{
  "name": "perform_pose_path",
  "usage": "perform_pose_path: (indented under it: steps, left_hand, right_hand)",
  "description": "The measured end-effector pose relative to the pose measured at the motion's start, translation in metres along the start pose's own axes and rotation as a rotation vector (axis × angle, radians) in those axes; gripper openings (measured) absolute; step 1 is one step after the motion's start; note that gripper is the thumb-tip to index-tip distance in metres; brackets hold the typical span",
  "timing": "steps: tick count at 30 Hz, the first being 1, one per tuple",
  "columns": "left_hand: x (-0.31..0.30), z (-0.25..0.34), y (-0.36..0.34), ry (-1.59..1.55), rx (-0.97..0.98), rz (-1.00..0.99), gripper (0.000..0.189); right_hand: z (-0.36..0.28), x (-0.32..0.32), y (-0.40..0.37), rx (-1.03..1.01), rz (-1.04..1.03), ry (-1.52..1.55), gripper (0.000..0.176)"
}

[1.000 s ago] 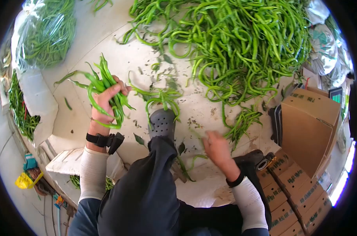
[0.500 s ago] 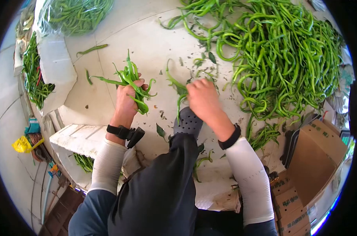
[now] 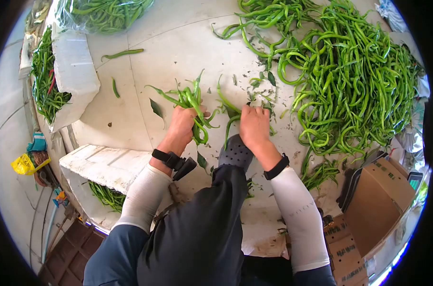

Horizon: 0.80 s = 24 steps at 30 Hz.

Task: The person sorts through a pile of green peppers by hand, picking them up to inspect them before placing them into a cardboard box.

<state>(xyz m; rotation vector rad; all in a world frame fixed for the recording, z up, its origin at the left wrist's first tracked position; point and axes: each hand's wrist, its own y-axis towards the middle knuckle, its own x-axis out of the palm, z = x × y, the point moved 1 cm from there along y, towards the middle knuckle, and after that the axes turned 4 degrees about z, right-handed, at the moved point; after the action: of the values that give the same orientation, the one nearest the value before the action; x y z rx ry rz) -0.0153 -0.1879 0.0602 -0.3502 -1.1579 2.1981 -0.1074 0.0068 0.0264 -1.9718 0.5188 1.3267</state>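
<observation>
Pale, littered floor (image 3: pixel 178 47) runs across the frame, with a large heap of green peppers (image 3: pixel 354 76) at upper right. The right hand (image 3: pixel 255 125) has swung in from the right and is now close beside the left hand (image 3: pixel 180 126), bringing it to a few loose peppers (image 3: pixel 228 102) near the shoe (image 3: pixel 235 151) at centre. Its fingers are curled downward over them; whether they grip any, I cannot tell. The left hand is closed around a bunch of peppers (image 3: pixel 190 97), tips splaying out.

Green peppers fill a clear bag (image 3: pixel 104 14) at upper left. One foam box (image 3: pixel 76 71) below it holds more, with a red one among them; a second foam box (image 3: pixel 106 164), lower left, also has green peppers inside. The cardboard box (image 3: pixel 383 195) at lower right shows no visible contents.
</observation>
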Motion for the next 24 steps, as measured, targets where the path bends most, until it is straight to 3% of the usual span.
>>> perform_pose_path:
  steps: [1, 3, 4, 5, 7, 8, 9, 11, 13, 15, 17, 19, 20, 23, 24]
  left_hand:
    - [0.002, 0.004, -0.001, 0.020, 0.023, -0.011, 0.036]
    - [0.002, 0.015, -0.003, -0.016, 0.066, -0.039, 0.035]
    - [0.003, 0.021, -0.005, -0.046, 0.110, -0.066, 0.034]
    - [0.007, 0.025, -0.008, -0.051, 0.106, -0.080, 0.034]
    - [0.015, 0.034, -0.014, -0.111, 0.106, -0.213, 0.037]
    - [0.019, 0.038, -0.015, -0.076, 0.092, -0.260, 0.040]
    - [0.027, 0.042, -0.017, -0.080, 0.093, -0.273, 0.040]
    - [0.042, 0.047, -0.022, -0.123, 0.044, -0.339, 0.032]
    - [0.063, 0.050, -0.024, -0.124, 0.014, -0.429, 0.033]
    - [0.089, 0.051, -0.030, -0.076, 0.009, -0.586, 0.033]
    - [0.111, 0.042, -0.026, -0.054, 0.044, -0.585, 0.035]
    - [0.124, 0.043, -0.029, -0.142, -0.026, -0.717, 0.038]
    - [0.125, 0.042, -0.027, -0.093, -0.057, -0.693, 0.037]
    - [0.124, 0.037, -0.033, -0.053, 0.033, -0.660, 0.037]
    - [0.119, 0.030, -0.019, 0.016, 0.228, -0.597, 0.034]
  right_hand:
    - [0.006, -0.003, -0.001, -0.002, 0.000, -0.004, 0.028]
    - [0.026, -0.019, -0.008, 0.043, 0.223, 0.479, 0.032]
    - [0.033, -0.026, -0.009, 0.149, 0.198, 0.700, 0.033]
    - [0.043, -0.037, -0.011, 0.157, 0.202, 0.687, 0.033]
    - [0.056, -0.074, -0.013, 0.409, -0.135, 1.153, 0.027]
    - [0.068, -0.052, -0.017, 0.385, -0.049, 1.364, 0.026]
    - [0.072, -0.062, -0.018, 0.388, -0.038, 1.355, 0.026]
    - [0.077, -0.086, -0.023, 0.394, -0.125, 1.815, 0.025]
    - [0.081, -0.091, -0.027, 0.403, -0.183, 1.917, 0.026]
    - [0.075, -0.097, -0.030, 0.364, -0.399, 2.222, 0.032]
    - [0.070, -0.093, -0.032, 0.332, -0.457, 2.231, 0.030]
    - [0.065, -0.090, -0.036, 0.404, -0.562, 2.093, 0.028]
    - [0.065, -0.087, -0.037, 0.411, -0.557, 2.099, 0.028]
    - [0.066, -0.066, -0.041, 0.524, -0.216, 1.866, 0.029]
    - [0.062, -0.087, -0.042, 0.579, 0.027, 1.776, 0.027]
